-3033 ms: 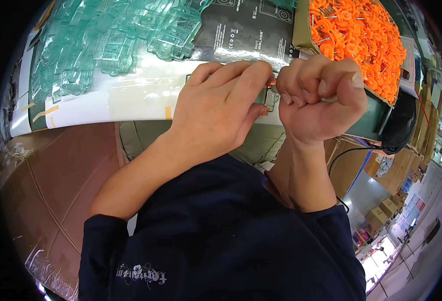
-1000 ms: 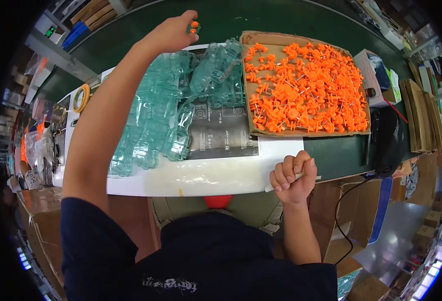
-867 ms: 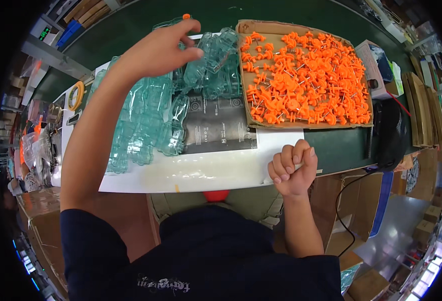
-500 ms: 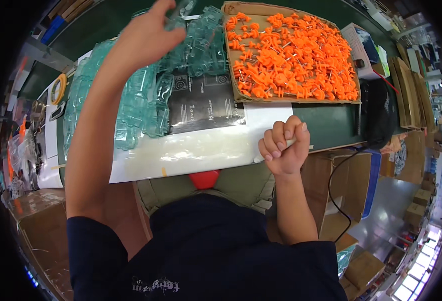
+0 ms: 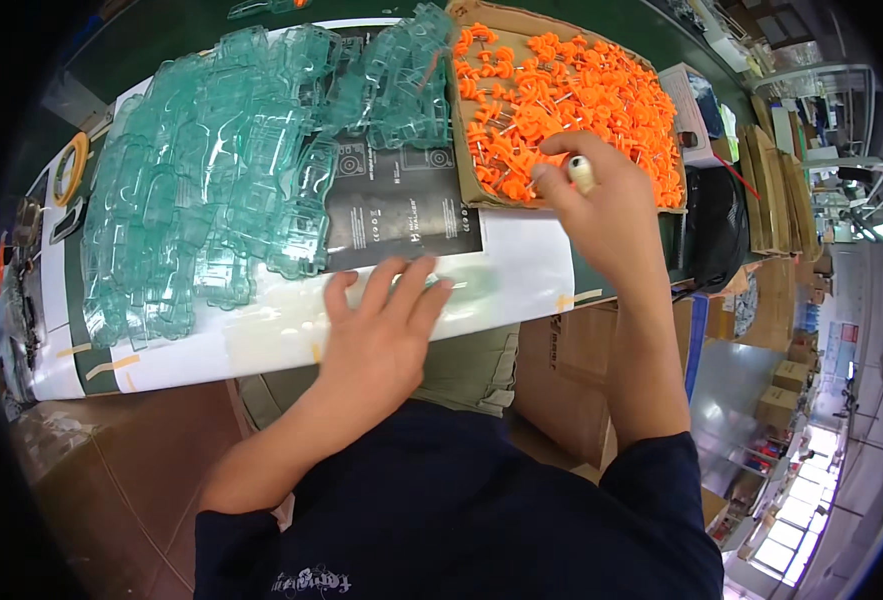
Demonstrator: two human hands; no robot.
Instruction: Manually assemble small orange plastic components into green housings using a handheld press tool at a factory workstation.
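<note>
We see green worktable with white sheet over near edge. On sheet: heap of clear teal plastic shells, left of black printed card. Cardboard tray of orange clips right of card. Yellow tape roll far left of card.

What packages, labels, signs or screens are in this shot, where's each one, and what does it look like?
Black printed sheet: flat on the white bench top, beyond the left hand; rectangular, small pale print.
Cardboard tray: far right of bench, brown, open, full of orange plastic parts; right hand reaches in.
Small box: right of the tray, white and blue.
Cartons: floor, far right, brown.
</note>
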